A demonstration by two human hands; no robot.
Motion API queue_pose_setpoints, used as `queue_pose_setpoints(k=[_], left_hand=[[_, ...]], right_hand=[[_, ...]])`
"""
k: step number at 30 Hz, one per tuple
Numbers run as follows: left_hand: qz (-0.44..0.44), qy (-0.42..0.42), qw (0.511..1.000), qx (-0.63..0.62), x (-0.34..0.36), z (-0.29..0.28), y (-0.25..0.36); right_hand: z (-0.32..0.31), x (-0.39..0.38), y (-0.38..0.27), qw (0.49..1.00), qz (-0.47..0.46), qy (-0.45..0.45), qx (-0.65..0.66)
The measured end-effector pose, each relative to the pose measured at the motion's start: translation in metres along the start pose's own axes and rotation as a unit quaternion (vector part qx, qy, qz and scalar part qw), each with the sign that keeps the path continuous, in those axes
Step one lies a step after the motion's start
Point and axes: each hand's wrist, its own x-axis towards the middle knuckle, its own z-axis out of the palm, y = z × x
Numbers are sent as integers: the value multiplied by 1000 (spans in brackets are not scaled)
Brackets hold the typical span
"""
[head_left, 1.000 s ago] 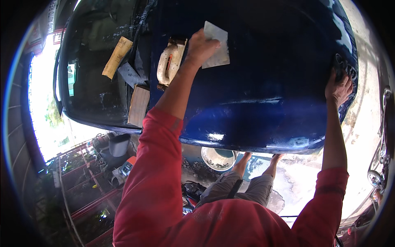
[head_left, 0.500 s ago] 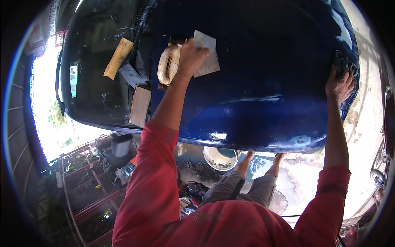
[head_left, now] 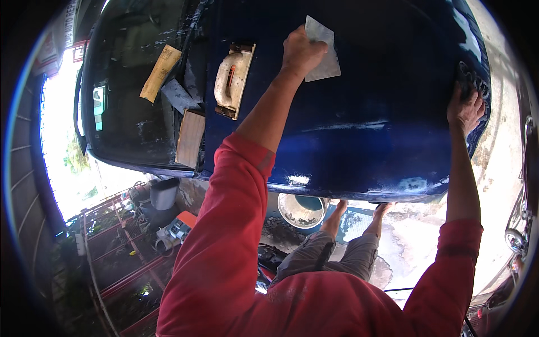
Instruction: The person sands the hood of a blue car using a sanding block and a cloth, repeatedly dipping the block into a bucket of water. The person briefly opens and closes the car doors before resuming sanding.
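Observation:
My left hand (head_left: 303, 53) is closed around the edge of a flat grey rectangular scraper (head_left: 325, 53), over the dark blue car hood (head_left: 337, 157). At the hood's right end, my right hand (head_left: 466, 109) presses a dark, crumpled rag-like piece (head_left: 465, 78) to the edge; the fingers partly cover it. To the left of my left forearm, a hand sanding block (head_left: 230, 81) with a cream handle lies on the hood.
By the windshield lie a yellowish paper strip (head_left: 160, 74), a grey folded sheet (head_left: 179, 97) and a wooden block (head_left: 191, 137). A round white bucket (head_left: 303, 212) stands on the ground beside my feet. An orange-and-grey machine (head_left: 178, 227) sits at lower left.
My left hand has moved right and farther away with the scraper, leaving the sanding block fully in view. My right hand stays at the hood's edge, nearly unmoved.

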Motion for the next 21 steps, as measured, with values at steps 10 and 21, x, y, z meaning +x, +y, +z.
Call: queue_pose_setpoints(k=[10,21], left_hand=[[-91,87,992,-19,-59,-38,-21],[-119,67,990,-28,-40,-27,0]], right_hand=[[-2,-3,-3,1000,7,-8,-5],[-2,-1,-3,1000,12,-18,-11]])
